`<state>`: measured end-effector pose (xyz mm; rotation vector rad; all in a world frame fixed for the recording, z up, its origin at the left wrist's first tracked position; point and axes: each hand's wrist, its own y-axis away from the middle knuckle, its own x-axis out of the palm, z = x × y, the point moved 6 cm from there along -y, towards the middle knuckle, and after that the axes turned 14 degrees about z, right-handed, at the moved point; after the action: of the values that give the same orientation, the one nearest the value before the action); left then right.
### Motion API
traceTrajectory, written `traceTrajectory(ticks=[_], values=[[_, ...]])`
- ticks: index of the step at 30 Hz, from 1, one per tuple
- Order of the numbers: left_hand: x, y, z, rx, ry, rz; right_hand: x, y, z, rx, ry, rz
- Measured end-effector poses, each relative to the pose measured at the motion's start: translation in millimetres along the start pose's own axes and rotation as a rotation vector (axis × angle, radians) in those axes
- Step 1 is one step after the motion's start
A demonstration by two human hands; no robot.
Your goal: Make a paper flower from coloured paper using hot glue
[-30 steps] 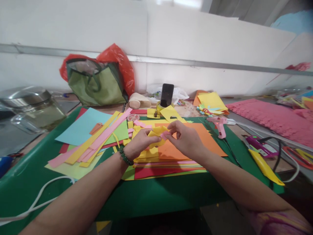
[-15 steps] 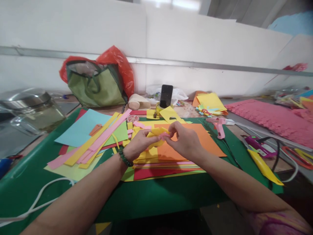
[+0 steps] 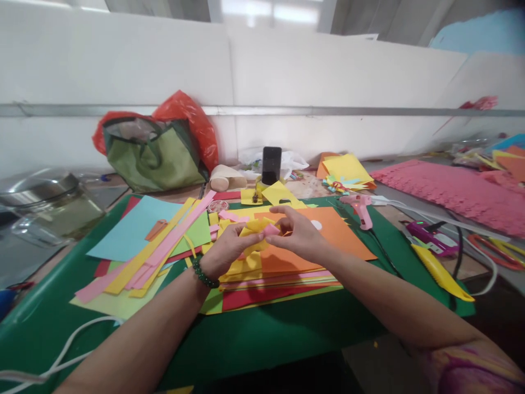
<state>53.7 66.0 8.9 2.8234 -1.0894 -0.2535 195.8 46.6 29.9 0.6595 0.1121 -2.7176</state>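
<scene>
The left hand (image 3: 232, 249) is pinching a folded yellow paper piece (image 3: 254, 232) between thumb and fingers, just above the left edge of the orange sheet (image 3: 328, 246). A small pink paper piece (image 3: 270, 230) is sitting against the right side of the yellow paper piece, between the 2 hands. The right hand (image 3: 303, 235) is hovering over the orange sheet with its fingers curving narrowly around the pink paper piece; its thumb is coming up to the lower edge, but I cannot tell whether it is gripping. The left wrist is wearing a dark green bracelet (image 3: 204, 274).

The orange sheet is lying on a stack of coloured paper, and a white round spot (image 3: 316, 225) is showing on it. To the left of the orange sheet, pink and yellow strips (image 3: 166, 253) are lying across a light blue sheet (image 3: 131, 224). Beyond the orange sheet, 1 phone (image 3: 271, 165) is standing upright. Just right of the orange sheet, a pink glue gun (image 3: 359, 210) is lying on the green mat (image 3: 266, 339); farther right, a purple device (image 3: 432, 238) and a yellow tool (image 3: 443, 273) are lying near each other.
</scene>
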Motion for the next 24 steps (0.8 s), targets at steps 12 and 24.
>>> traceTrajectory(ticks=[12,24], values=[[1.1,1,-1,-0.013,-0.065,-0.005,6,-6,-6,-0.057,-0.099,0.002],[5.7,0,-7,0.046,-0.068,0.043,2,-6,-4,-0.095,-0.069,0.024]])
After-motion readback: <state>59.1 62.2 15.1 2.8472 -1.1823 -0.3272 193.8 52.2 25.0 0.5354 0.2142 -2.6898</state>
